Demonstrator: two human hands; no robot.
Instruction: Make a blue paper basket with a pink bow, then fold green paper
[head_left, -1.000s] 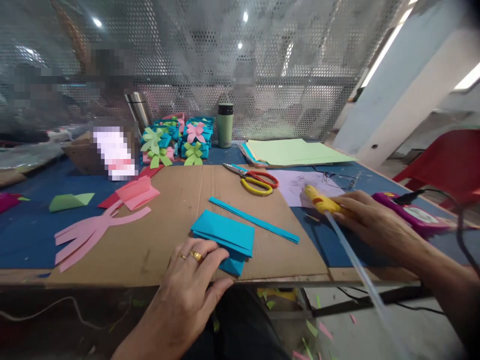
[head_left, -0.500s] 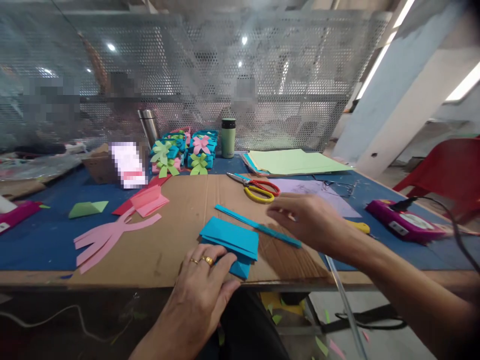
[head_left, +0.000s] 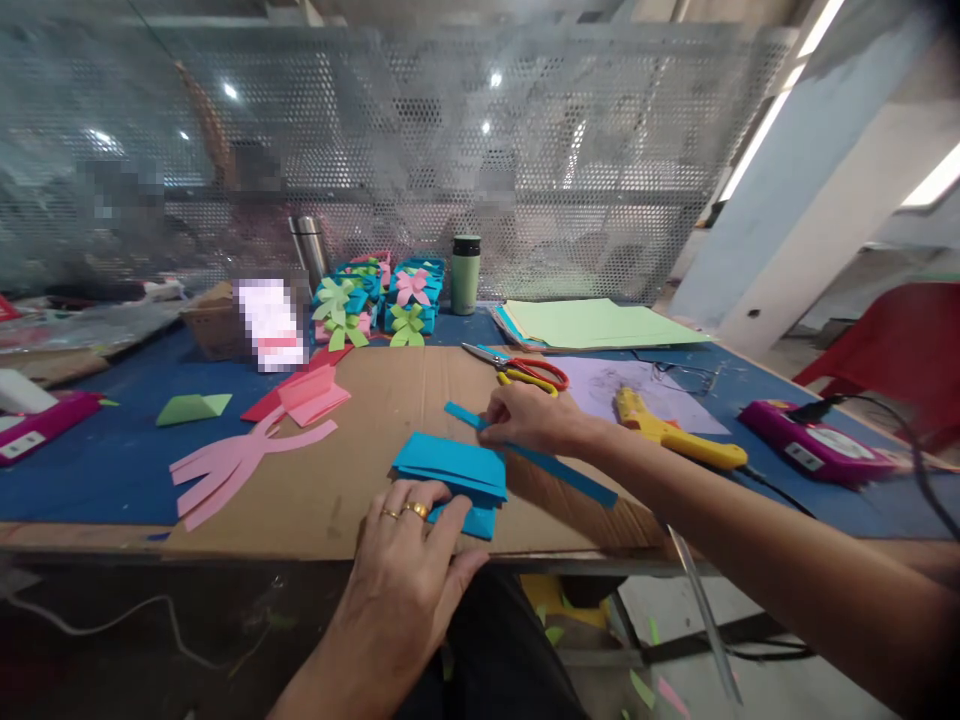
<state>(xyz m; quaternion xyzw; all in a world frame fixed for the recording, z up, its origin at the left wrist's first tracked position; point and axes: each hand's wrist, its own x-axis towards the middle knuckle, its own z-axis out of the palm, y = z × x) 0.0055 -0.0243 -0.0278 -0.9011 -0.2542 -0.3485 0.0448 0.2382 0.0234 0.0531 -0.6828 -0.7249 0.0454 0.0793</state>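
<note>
My left hand (head_left: 409, 560) lies on the near corner of a folded blue paper piece (head_left: 454, 472), fingers pressing it against the cardboard sheet (head_left: 375, 440). My right hand (head_left: 529, 418) has its fingers pinched on a long thin blue paper strip (head_left: 577, 475) that runs diagonally across the cardboard, gripping it near its far end. A yellow glue gun (head_left: 675, 432) lies on the table just right of my right hand, with a clear glue stick (head_left: 701, 620) jutting out over the table edge.
Red-and-yellow scissors (head_left: 521, 368) lie behind my right hand. Pink cut paper (head_left: 240, 458), a green folded piece (head_left: 191, 407), finished blue boxes with paper flowers (head_left: 379, 300), a green flask (head_left: 465, 274), stacked sheets (head_left: 592, 322) and a magenta device (head_left: 814, 442) surround the cardboard. Mesh screen behind.
My right hand let go of the glue gun, swung left across the cardboard and pinched the thin blue strip. My left hand stayed on the folded blue paper.
</note>
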